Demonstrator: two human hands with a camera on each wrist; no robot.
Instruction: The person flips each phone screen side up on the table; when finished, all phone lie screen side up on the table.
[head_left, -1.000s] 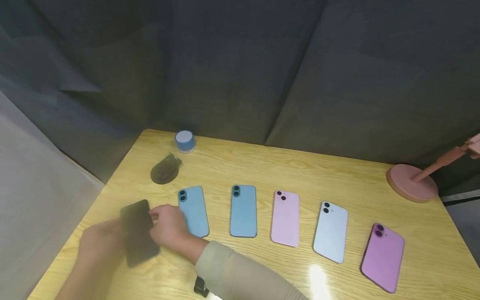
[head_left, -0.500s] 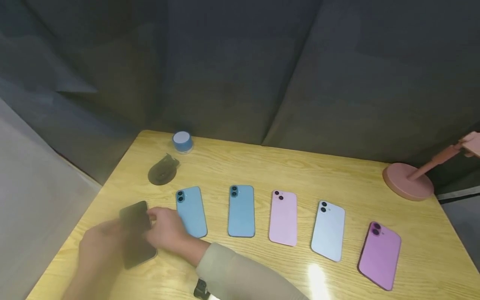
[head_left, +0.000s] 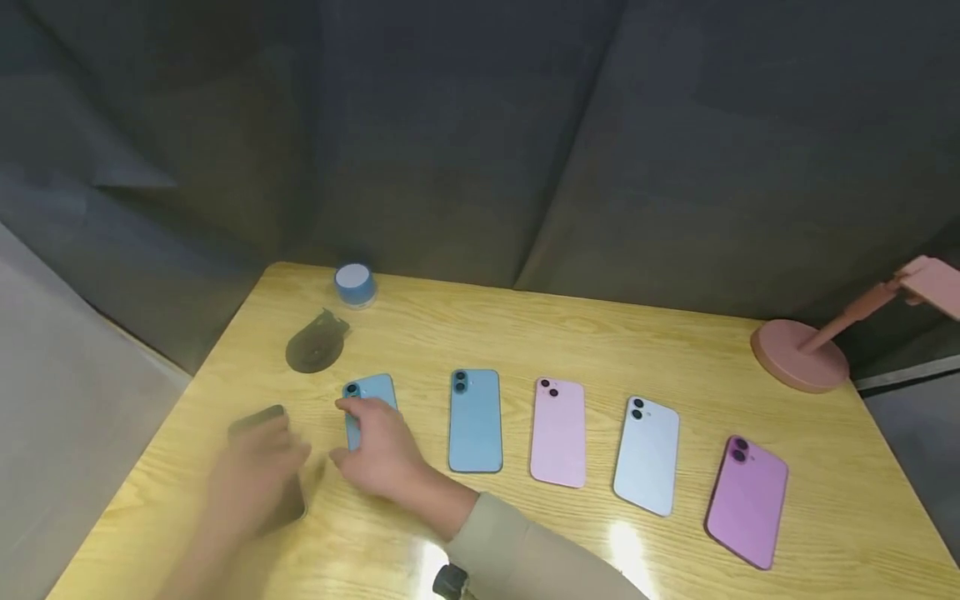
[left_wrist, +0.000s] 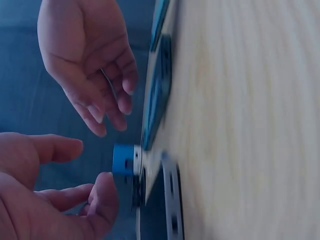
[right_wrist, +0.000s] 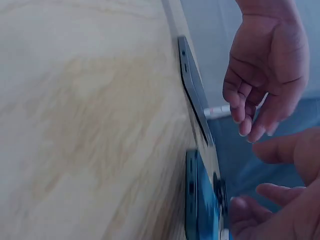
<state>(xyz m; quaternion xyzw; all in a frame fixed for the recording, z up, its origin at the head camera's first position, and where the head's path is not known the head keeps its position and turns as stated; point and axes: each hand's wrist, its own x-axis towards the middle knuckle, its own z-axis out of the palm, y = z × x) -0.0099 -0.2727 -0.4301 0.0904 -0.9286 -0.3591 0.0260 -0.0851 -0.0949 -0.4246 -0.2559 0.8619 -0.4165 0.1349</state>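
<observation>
A dark phone lies at the left of the wooden table, partly hidden under my left hand, which is blurred. The left wrist view shows that hand raised off the phone, fingers loosely bent around nothing. My right hand is over the lower part of the leftmost blue phone, thumb and forefinger apart. In the right wrist view this blue phone lies flat below the right hand, whose fingers hold nothing. A second blue phone lies to the right.
Continuing the row rightward are a pink phone, a white phone and a purple phone. Behind the left end stand a dark round stand and a small blue cylinder. A pink lamp occupies the right back.
My right hand has left the dark phone's right edge and moved right over the blue phone. My left hand has shifted from its left edge to above it. The view has turned slightly.
</observation>
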